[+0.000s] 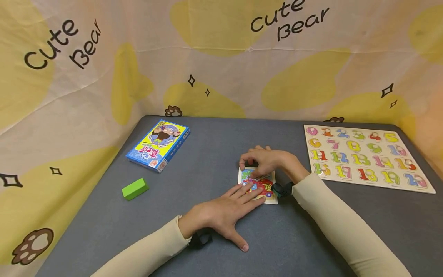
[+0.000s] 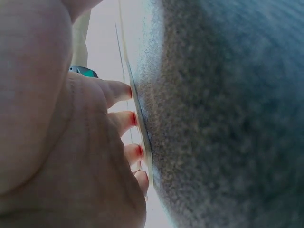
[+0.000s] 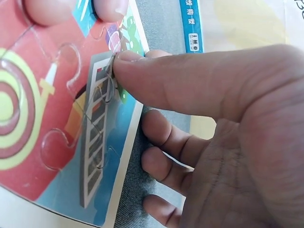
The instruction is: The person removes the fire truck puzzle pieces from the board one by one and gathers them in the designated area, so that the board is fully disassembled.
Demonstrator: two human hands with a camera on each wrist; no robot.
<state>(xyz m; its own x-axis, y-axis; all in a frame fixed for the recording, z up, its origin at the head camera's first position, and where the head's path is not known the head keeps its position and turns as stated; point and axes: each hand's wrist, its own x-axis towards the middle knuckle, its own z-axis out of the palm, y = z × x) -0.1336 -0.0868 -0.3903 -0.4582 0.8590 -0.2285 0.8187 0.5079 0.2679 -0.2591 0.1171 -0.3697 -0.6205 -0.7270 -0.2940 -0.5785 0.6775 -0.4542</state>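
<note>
A small picture jigsaw puzzle (image 1: 268,187) of a red fire truck lies flat on the table in front of me. My left hand (image 1: 226,213) is spread over its near side, fingers straight with tips on the picture and the thumb out on the table. In the left wrist view, fingertips (image 2: 133,152) line up along the light edge of the puzzle. My right hand (image 1: 264,159) bends over the far edge. Its thumb (image 3: 137,71) presses the picture (image 3: 61,137) at the top of the grey ladder, while the other fingers curl beyond the border.
A blue and yellow game box (image 1: 158,144) lies at the back left. Nearer, a green block (image 1: 135,189) rests on the grey table (image 1: 207,154). At the right is a large number board (image 1: 343,145) with knobbed numbers. A printed cloth (image 1: 214,34) hangs behind the table.
</note>
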